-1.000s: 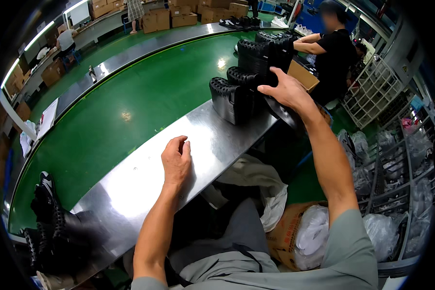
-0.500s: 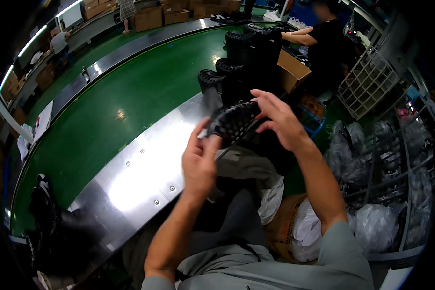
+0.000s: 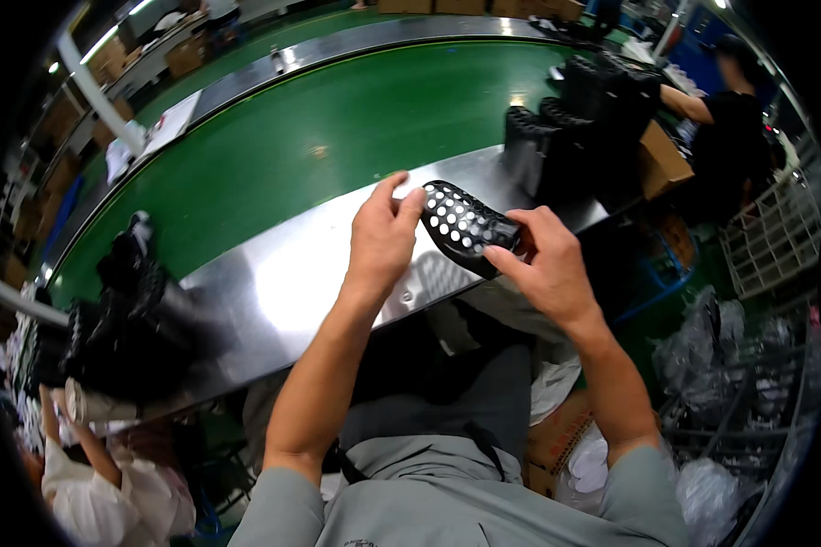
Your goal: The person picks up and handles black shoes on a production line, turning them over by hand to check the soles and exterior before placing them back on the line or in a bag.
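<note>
Two hands on one sole (image 3: pixel 466 227): my left hand (image 3: pixel 380 239) pinches its 10 o'clock end, right hand (image 3: pixel 545 271) grips the 4 o'clock end; long axis runs between.

I am looking down at my left hand (image 3: pixel 380 239) and my right hand (image 3: pixel 543 266), which are both gripping a flat black rubber shoe sole dotted with round white holes (image 3: pixel 466 225) just above the shiny steel worktable (image 3: pixel 274 292). The left fingers are pinching its near end; the right thumb is lying along its far edge. Stacks of black soles (image 3: pixel 579 128) are standing beyond, beside the green conveyor belt (image 3: pixel 292 137). A person in black (image 3: pixel 730 118) is working at far right.
</note>
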The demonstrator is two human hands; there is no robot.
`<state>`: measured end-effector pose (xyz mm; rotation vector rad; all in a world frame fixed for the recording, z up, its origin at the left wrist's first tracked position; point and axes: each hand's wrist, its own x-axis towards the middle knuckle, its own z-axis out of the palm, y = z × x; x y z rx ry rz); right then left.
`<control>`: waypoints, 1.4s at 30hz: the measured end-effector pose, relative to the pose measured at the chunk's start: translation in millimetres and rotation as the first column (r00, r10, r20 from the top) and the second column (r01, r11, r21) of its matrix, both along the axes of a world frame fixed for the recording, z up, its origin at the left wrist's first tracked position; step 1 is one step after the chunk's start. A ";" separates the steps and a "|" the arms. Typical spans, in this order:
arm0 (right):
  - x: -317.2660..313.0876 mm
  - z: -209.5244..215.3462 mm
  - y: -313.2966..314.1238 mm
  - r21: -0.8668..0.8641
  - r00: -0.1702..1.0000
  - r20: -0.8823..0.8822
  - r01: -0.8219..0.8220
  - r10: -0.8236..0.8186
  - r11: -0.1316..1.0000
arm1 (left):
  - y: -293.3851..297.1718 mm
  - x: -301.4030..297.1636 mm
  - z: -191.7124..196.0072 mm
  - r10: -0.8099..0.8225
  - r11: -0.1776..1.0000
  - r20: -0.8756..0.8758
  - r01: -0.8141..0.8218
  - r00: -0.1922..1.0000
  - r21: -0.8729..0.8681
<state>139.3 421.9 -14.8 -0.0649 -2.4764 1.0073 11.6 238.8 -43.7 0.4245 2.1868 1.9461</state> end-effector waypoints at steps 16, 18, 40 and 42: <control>-27.5 -101.2 -67.1 -0.406 0.994 0.017 -0.091 0.107 0.909 | -36.7 50.7 -69.2 0.118 0.937 -0.590 -0.287 0.799 -0.200; -32.6 -97.9 -70.3 -0.352 1.000 0.024 -0.001 0.010 0.936 | -54.6 57.7 -60.3 0.110 0.917 -0.613 -0.318 0.783 -0.242; 50.0 108.8 -141.3 0.168 0.359 -0.615 -0.810 0.702 0.561 | -366.9 39.0 109.7 0.144 -0.048 -0.763 -0.766 0.630 -0.641; 62.8 113.1 -142.5 0.202 0.353 -0.766 -0.661 0.538 0.722 | -327.6 37.7 110.4 0.071 0.138 -0.899 -0.897 0.432 -0.420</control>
